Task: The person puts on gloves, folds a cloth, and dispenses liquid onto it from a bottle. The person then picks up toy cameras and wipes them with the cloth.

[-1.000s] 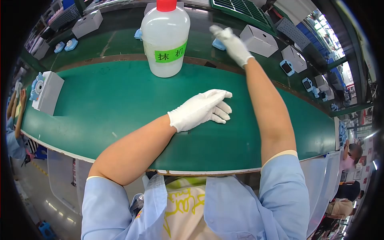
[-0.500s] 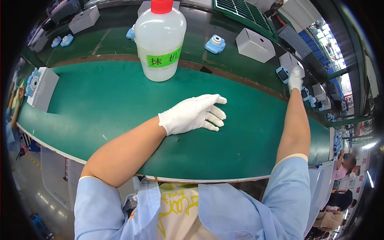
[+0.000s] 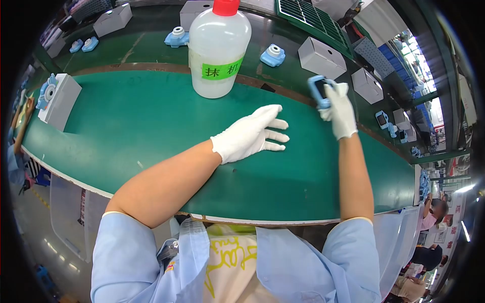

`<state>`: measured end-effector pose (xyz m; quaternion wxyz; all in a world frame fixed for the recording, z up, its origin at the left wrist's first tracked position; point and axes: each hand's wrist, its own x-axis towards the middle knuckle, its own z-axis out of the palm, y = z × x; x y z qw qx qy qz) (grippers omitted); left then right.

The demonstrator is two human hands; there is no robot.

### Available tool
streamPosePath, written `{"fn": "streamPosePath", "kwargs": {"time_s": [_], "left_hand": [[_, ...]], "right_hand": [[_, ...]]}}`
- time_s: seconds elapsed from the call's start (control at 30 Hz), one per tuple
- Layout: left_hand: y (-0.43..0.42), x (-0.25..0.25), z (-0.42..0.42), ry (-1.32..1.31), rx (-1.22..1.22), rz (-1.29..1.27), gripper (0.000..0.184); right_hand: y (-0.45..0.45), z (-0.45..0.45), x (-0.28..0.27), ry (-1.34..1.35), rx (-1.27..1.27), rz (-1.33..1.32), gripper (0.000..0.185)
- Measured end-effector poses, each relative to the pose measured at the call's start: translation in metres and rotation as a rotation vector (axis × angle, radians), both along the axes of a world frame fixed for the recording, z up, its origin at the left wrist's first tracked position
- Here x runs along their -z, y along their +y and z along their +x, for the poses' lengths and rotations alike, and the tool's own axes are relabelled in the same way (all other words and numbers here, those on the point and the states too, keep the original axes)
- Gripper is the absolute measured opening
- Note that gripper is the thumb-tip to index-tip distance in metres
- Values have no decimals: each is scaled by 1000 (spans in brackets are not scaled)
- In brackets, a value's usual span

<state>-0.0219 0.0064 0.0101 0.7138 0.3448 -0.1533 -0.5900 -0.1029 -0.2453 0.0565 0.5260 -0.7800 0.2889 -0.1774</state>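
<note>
My left hand (image 3: 252, 133), in a white glove, hovers over or rests on the green work surface (image 3: 151, 121), fingers spread, with nothing in it. At the right, my gloved right hand (image 3: 339, 108) grips a small light-blue toy camera (image 3: 317, 91) by its side, its dark screen towards me. That camera is slightly blurred and is held near the far edge of the green surface. Beyond my left hand stands a large clear bottle (image 3: 218, 53) with a red cap and a green label.
More blue cameras (image 3: 273, 55) and white boxes (image 3: 322, 58) lie along the dark conveyor (image 3: 151, 43). On the left, another blue camera (image 3: 47, 93) leans against a white box (image 3: 63, 101), near another person's hands. A green rack (image 3: 313, 22) stands at the back.
My right hand has come back from the conveyor's right side, moving left and nearer with a blue camera in its grip. My left hand's fingers are spread a little wider.
</note>
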Motion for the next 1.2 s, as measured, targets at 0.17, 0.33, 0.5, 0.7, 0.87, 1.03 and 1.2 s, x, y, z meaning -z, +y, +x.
{"fn": "streamPosePath", "kwargs": {"time_s": [0.17,0.33,0.5,0.7,0.87,1.03,1.2], "left_hand": [[-3,0,-1,174,-66,-136,69],[10,-12,10,230,-306,1,71],[11,-1,19,169,-101,3,59],[10,9,-16,-719,-407,-135,38],[4,-27,-25,-494,-248,338,42],[12,-17,-13,-472,-132,125,36],[6,54,6,-1529,-200,-246,33]], "right_hand": [[125,3,17,-246,-444,-500,30],[140,-15,15,-220,-504,-16,38],[126,-20,-2,-468,97,-68,38],[162,-6,-3,-458,-441,-1267,40],[148,-7,9,-423,-320,-71,34],[149,-14,9,-366,-378,-173,29],[148,-1,2,-506,-598,-807,25]]}}
